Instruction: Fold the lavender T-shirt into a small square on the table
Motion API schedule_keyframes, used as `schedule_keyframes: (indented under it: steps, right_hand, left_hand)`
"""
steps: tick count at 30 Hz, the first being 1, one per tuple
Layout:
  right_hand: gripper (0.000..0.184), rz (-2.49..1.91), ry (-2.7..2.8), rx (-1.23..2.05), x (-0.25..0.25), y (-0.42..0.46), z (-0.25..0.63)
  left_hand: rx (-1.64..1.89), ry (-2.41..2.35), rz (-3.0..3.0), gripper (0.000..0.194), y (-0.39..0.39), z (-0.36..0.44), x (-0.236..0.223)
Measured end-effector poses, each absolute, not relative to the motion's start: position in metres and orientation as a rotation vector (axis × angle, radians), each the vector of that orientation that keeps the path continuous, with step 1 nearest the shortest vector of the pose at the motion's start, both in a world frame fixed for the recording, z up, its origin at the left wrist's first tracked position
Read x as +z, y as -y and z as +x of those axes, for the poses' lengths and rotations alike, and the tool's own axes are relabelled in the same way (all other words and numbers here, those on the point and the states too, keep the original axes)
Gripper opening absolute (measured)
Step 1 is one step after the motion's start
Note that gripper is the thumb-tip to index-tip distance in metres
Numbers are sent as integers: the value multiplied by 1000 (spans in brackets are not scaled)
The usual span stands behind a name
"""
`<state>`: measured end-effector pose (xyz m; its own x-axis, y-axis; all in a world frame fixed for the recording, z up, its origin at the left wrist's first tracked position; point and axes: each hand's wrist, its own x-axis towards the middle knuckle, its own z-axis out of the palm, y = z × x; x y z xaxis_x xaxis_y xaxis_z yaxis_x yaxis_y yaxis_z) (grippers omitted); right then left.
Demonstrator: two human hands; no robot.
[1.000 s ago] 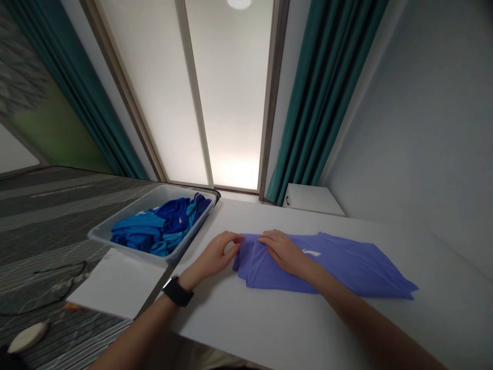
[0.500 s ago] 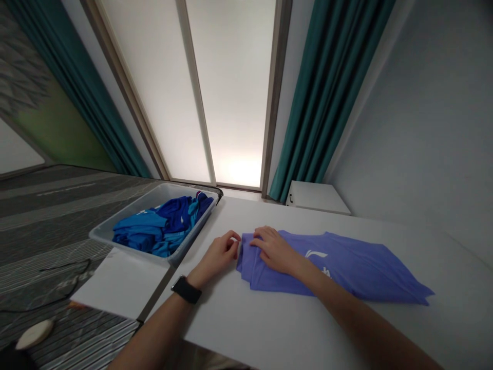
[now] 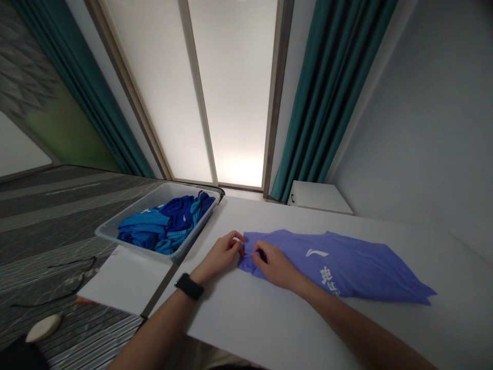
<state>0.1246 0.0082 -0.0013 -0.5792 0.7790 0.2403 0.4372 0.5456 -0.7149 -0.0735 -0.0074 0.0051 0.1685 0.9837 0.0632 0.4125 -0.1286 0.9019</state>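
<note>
A purple-blue T-shirt [image 3: 362, 267] with white print lies folded into a long strip on the white table [image 3: 239, 318]. At its left end, my left hand [image 3: 224, 251] pinches the edge between curled fingers and thumb. My right hand [image 3: 276, 264] is closed on the cloth a little to the right, with thumb and forefinger brought together. Between the two hands the fabric is bunched into small creases. A black watch [image 3: 188, 286] is on my left wrist.
To the left, a translucent plastic bin [image 3: 110, 235] holds a heap of blue clothes [image 3: 154, 226], beside a white surface [image 3: 119, 282]. Behind the table stands a low white cabinet [image 3: 319, 197], near a teal curtain [image 3: 331, 103] and the wall.
My right hand has moved slightly down and from lying flat has closed on the cloth. The shirt's left end has gone from layered and smooth to gathered. More white print shows.
</note>
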Motion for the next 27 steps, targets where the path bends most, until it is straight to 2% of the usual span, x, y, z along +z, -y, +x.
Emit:
schedule_keyframes:
  steps: [4, 11, 17, 23, 27]
  right_hand:
    - [8, -965, 1997, 1086, -4, -19, 134]
    - [10, -941, 1953, 1147, -6, -19, 136]
    - [11, -942, 1989, 1069, -8, -19, 137]
    - [22, -676, 2236, 874, -2, -8, 140]
    - [11, -562, 2460, 629, -2, 1, 137]
  left_hand:
    - [948, -1341, 1700, 17, 9, -70, 9]
    - [838, -1354, 1753, 16, 27, -63, 7]
    - [828, -1450, 2113, 19, 51, -67, 10]
    - [514, -1256, 2550, 33, 72, -74, 11]
    - [412, -1301, 2681, 43, 83, -90, 3]
